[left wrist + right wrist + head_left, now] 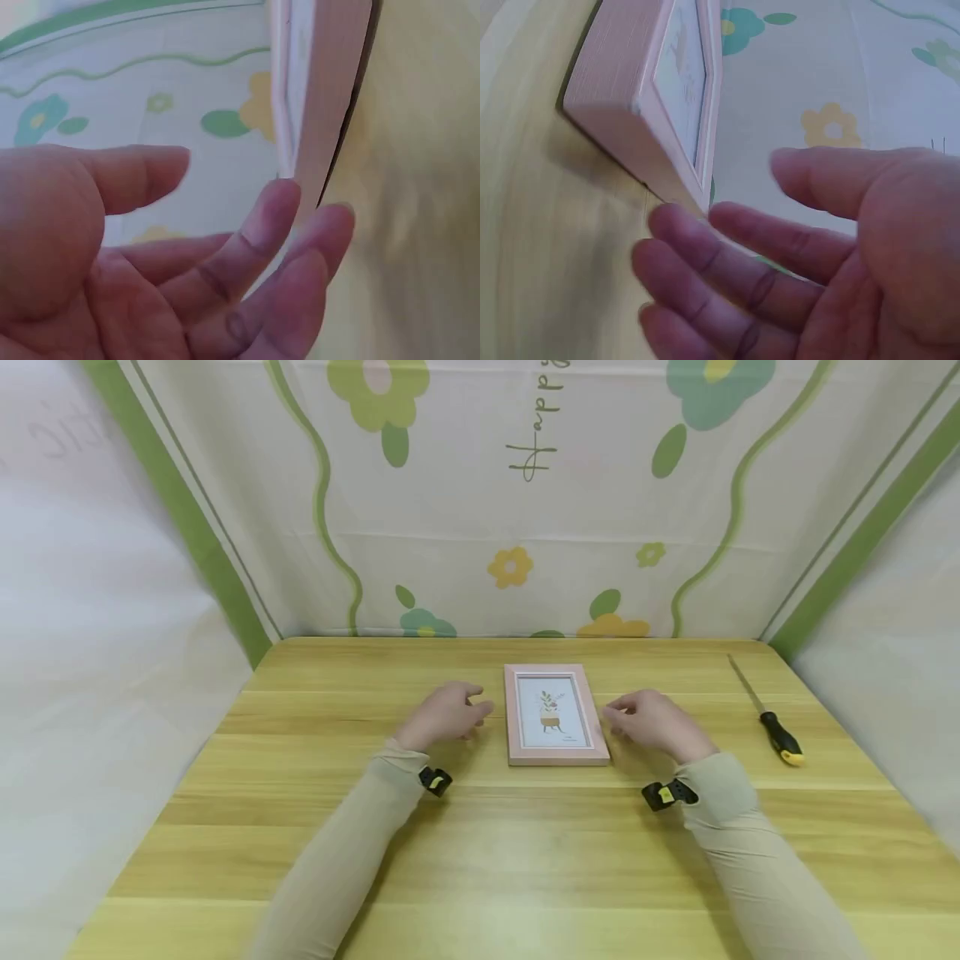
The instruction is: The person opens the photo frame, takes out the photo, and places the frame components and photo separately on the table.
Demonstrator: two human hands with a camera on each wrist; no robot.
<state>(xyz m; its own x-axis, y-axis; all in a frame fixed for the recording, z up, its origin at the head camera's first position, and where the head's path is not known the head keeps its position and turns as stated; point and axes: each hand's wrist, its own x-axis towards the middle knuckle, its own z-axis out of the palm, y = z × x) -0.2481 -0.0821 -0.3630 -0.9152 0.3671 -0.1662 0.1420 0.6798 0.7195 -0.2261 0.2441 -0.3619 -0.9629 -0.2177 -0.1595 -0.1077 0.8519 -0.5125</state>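
the frame (555, 714) lies face up on the table (480, 852); the left hand (447, 714) hangs just left of it, fingers spread and slightly bent, thumb apart. the right hand (651, 720) curves loosely by the right edge, thumb likewise apart; whether it touches, i cannot tell.

On the floral cloth (450, 514) in front of me I can read large green handwritten-style lettering (534, 431), "Happ", turned sideways and running from bottom to top; one more letter, cut by the upper edge of my head view, looks like a "y". On the white cloth (97, 568) to my left, pale letters (71, 435) show through, possibly "tic"; I can't make out the whole word. The print inside the pink picture frame (512, 718) carries tiny writing (570, 739) at its lower right, too small for me to read.
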